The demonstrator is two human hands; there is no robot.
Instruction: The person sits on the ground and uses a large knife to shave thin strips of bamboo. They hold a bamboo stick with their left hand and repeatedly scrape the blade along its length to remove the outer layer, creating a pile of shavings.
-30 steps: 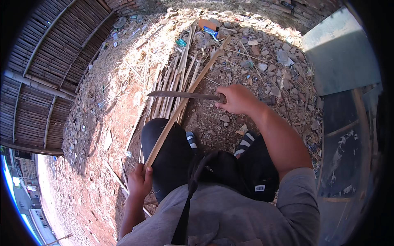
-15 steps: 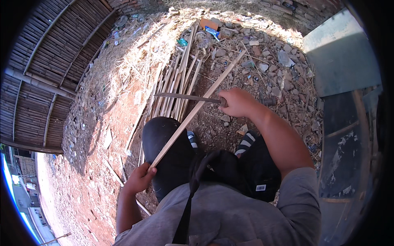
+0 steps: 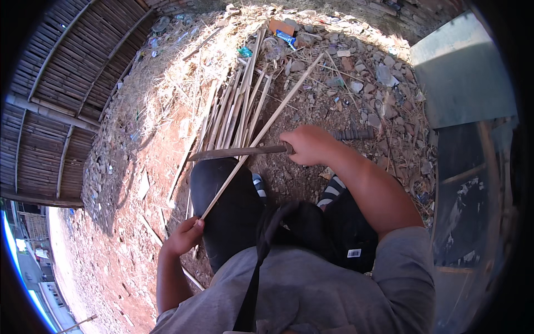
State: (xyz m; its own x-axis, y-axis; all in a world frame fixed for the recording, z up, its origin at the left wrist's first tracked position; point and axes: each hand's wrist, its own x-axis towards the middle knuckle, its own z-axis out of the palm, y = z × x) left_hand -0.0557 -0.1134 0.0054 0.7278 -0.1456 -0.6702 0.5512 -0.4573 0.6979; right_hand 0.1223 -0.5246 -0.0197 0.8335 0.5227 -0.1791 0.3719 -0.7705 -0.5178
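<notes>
My right hand (image 3: 311, 146) is closed round the grip of a long knife (image 3: 239, 152) with a dark, worn blade. The blade points left and crosses a pale bamboo strip (image 3: 283, 104) above my left knee. Between the thumb and fingers of my left hand (image 3: 186, 235), the strip's near end is pinched. From there the strip slants up to the right, past my knee and over the ground. A dark ribbed piece (image 3: 354, 134) shows beyond my right hand; I cannot tell whether it belongs to the knife.
Several bamboo strips (image 3: 231, 114) lie in a pile ahead of my left knee. Stones and litter (image 3: 384, 78) cover the ground at the right. A slatted bamboo wall (image 3: 61, 72) stands left, a grey-green panel (image 3: 461, 72) right.
The knife has moved left and nearer to me along the strip, its tip now lower. The strip has tilted and shifted slightly left, with my left hand still on it.
</notes>
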